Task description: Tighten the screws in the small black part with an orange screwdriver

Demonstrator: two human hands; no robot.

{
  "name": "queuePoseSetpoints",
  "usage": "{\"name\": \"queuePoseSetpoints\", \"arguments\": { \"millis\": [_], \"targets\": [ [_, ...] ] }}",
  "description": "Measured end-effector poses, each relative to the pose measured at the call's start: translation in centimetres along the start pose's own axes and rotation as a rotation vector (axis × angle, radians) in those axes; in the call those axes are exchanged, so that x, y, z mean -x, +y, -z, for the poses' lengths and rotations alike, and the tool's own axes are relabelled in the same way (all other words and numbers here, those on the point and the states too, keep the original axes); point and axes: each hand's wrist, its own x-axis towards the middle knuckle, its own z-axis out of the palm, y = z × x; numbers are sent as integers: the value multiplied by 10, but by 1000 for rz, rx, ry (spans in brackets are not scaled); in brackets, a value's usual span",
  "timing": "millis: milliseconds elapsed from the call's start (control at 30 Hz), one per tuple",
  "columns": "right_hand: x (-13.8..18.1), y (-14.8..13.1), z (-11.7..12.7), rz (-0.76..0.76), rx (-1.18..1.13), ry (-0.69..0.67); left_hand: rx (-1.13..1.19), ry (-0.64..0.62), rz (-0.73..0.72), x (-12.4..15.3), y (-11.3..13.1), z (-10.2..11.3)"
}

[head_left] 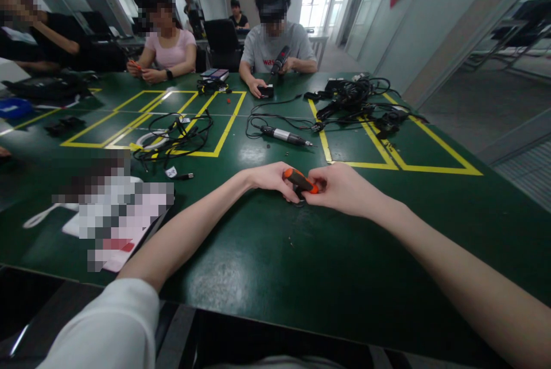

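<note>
Both my hands meet over the green table (241,243), in the middle of the view. A screwdriver (301,181) with a dark and orange handle lies tilted between them; its tip is hidden. My right hand (344,191) is closed, thumb and fingers pinching around the screwdriver's orange end. My left hand (272,178) is curled against a small dark part (298,192) under the handle, mostly covered by fingers. Tiny bits (291,241) lie on the tabletop just in front of the hands.
Beyond my hands rests an electric screwdriver (284,136) with its cord. Tangled black cables (353,99) lie at the back right, more cables (185,133) at the left. Phone-like flat items (129,225) sit beside my left arm. Across the table, people handle tools.
</note>
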Motion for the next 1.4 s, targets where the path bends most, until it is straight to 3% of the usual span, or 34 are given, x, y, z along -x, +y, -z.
{"name": "queuePoseSetpoints", "arguments": {
  "millis": [300,433,667,1000,1233,1400],
  "targets": [
    [3,12,11,19,-410,-12,86,-61,-13,-6,-6,1],
    [1,16,16,-1,-466,26,77,-97,-14,-5,-5,3],
    [-7,32,10,-40,-287,55,104,-127,7,-5,-4,6],
    [-11,37,-2,-81,193,-87,81,-92,41,-5,-7,7],
    [-10,40,-2,-22,251,-78,94,-56,45,-5,-10,9],
    [-9,39,-1,68,92,-7,235,56,-32,-8,-16,10]
  ]
}}
